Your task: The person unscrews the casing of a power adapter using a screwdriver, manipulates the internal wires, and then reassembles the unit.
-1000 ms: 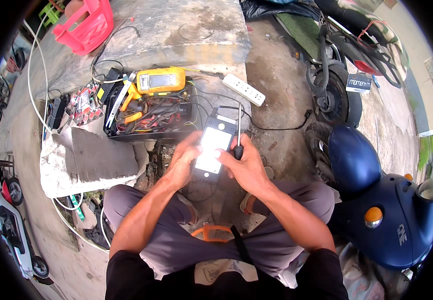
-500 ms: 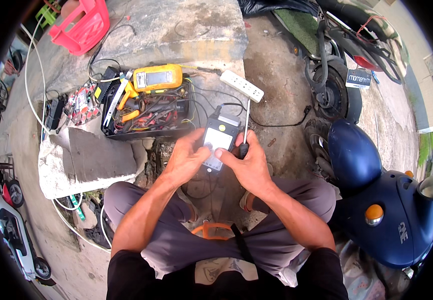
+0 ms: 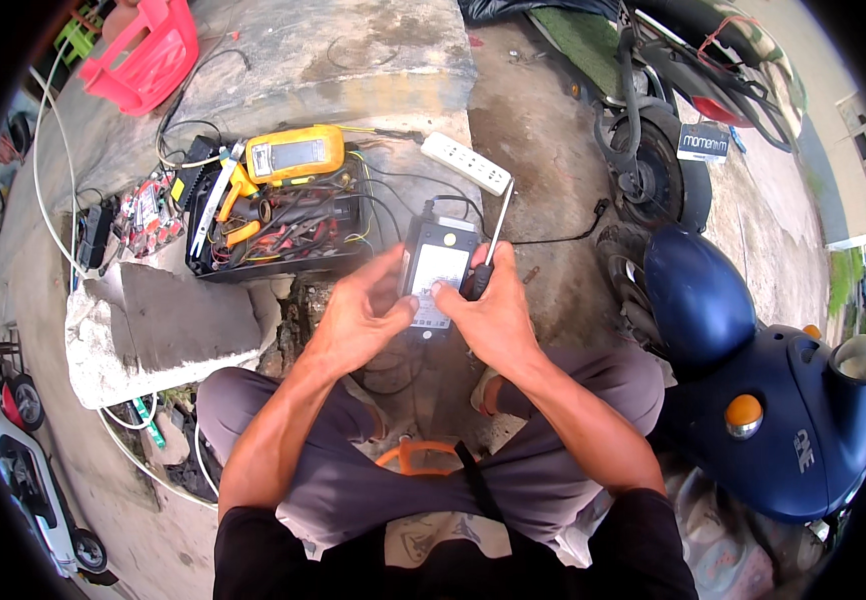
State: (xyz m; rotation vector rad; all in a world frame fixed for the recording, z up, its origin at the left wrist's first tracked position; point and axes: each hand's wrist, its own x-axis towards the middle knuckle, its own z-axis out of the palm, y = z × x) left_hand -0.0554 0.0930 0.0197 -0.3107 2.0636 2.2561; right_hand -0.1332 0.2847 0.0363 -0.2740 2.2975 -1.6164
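Between my knees, a dark power adapter (image 3: pixel 427 262) with a white label faces up, and a black cable runs from its far end. My left hand (image 3: pixel 361 318) grips its left side, the thumb on the lower part of the label. From the right, my right hand (image 3: pixel 498 315) holds the adapter with its thumb pressed on the label. That same hand also holds a screwdriver (image 3: pixel 482 281) by its black handle, the shaft pointing up and away. Beyond the shaft's tip lies a white power strip (image 3: pixel 465 163). The adapter's underside is hidden.
Ahead to the left stands an open black toolbox (image 3: pixel 283 267) full of tools and wires, with a yellow multimeter (image 3: pixel 296 154) on top. A concrete block (image 3: pixel 173 320) lies nearer. Blue scooter parts (image 3: pixel 803 430) crowd my right side. A pink plastic stool (image 3: pixel 143 65) stands far left.
The screwdriver's shaft leans further to the right at its tip. The adapter has turned slightly in my hands, and both hands keep hold of it. The whole view has shifted a little.
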